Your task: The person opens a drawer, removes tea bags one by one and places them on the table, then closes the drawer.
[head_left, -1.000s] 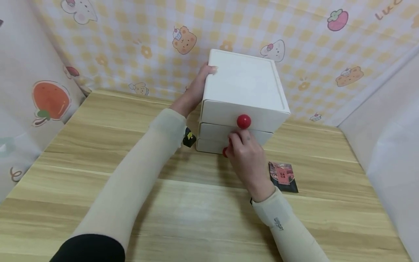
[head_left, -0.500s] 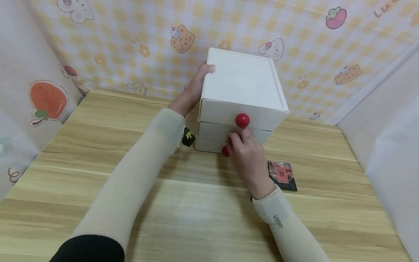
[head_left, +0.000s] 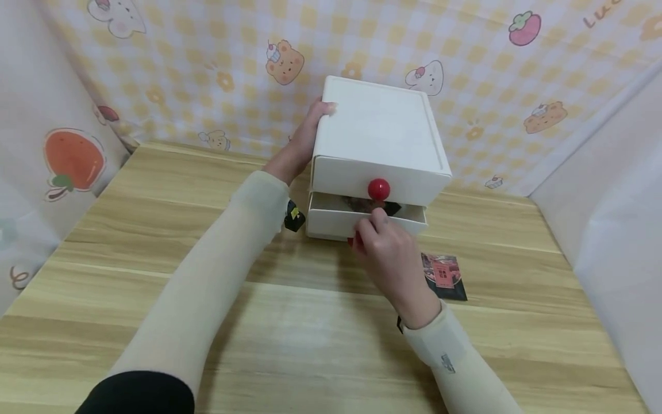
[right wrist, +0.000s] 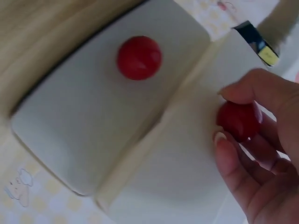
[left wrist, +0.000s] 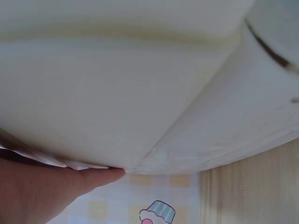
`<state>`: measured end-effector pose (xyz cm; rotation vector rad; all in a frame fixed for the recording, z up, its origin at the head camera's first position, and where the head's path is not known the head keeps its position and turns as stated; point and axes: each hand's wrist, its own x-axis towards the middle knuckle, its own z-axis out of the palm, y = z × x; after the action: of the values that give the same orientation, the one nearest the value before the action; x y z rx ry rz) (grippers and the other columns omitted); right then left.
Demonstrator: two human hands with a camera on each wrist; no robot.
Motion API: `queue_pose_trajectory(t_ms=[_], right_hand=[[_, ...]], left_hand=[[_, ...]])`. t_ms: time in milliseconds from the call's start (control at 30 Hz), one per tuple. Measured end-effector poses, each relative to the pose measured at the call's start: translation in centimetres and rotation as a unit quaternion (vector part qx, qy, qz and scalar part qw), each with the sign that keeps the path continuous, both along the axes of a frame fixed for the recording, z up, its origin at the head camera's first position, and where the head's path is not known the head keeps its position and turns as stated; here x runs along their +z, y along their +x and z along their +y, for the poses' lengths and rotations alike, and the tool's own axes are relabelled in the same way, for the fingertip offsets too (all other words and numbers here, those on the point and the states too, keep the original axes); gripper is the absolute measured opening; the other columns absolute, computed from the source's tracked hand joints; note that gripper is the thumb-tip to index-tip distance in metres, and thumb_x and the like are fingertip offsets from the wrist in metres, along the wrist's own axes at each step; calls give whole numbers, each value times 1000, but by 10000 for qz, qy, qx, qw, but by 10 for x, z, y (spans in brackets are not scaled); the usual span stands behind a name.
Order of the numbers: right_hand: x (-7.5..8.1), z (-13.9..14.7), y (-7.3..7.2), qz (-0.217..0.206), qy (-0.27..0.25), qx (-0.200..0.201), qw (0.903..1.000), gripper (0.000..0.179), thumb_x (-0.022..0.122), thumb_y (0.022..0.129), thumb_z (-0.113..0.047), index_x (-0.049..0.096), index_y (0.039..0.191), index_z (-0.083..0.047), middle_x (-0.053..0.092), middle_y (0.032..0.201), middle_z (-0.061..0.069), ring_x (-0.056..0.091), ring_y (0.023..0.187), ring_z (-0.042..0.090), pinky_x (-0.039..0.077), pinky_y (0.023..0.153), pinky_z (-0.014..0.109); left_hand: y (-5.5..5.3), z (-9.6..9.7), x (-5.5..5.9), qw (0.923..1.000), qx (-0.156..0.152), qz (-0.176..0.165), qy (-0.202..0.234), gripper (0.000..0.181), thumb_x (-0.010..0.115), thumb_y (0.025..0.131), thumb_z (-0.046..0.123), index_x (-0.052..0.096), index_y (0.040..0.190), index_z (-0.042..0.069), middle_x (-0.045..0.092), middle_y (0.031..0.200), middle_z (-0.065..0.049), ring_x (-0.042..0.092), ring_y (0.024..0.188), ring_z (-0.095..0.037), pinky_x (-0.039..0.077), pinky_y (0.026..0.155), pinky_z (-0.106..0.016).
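On the desk [head_left: 300, 345], toward the rear, stands a white three-drawer cabinet [head_left: 383, 123], its front facing the person. The middle drawer [head_left: 331, 221] is partly extended, and the top drawer [head_left: 341, 175] is seated above it. The right hand [head_left: 390, 256] engages the middle drawer by its red middle knob [right wrist: 238, 120]; thumb and fingers are clamped on the knob from opposite sides. The left hand [head_left: 305, 135] bears on the left side of the cabinet. Its thumb rests over the top edge, apart from a straight finger lying along the far edge (the remaining fingers are hidden).

Inside the middle drawer, a dark, partly reddish item [head_left: 395, 209] shows through the gap; its full outline cannot be determined. The red top knob [head_left: 379, 189] is located directly above this gap. The red bottom knob [right wrist: 139, 58] is mounted on the bottom drawer [right wrist: 84, 126]. A black packet [head_left: 443, 277] with a red label lies flat on the desk, right of the cabinet. Behind the assembly hangs a yellow-and-white checked cloth [head_left: 227, 34] printed with cartoon figures.
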<state>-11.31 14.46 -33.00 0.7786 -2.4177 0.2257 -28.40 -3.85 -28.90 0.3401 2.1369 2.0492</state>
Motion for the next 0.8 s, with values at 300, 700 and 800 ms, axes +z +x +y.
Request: queue_pose_trajectory(t_ms=[300,700,800], right_hand=[[11,-1,12,-185,712,-109,9972,14,78,80,-4,71,92,-1,56,81,10,45,55,13,41,47,22],[25,-3,30,-332,1571,-126,9869,10,76,83,-7,68,87,-4,53,78,7,38,50,11,31,42,23],[29,-4,33,-386,1835,-120,9822,9,76,85,-6,69,89,-4,54,78,7,37,51,11,31,42,22]], left_hand=[[-1,0,-1,10000,2,51,7,72,24,97,48,0,161,26,16,163,-5,21,145,-20,18,118,-43],[-1,0,-2,10000,-22,59,34,70,23,97,47,2,161,25,19,161,-6,23,144,-20,20,116,-40],[-1,-1,-2,10000,-13,53,62,71,23,97,47,2,161,26,18,161,-6,22,144,-20,20,116,-40]])
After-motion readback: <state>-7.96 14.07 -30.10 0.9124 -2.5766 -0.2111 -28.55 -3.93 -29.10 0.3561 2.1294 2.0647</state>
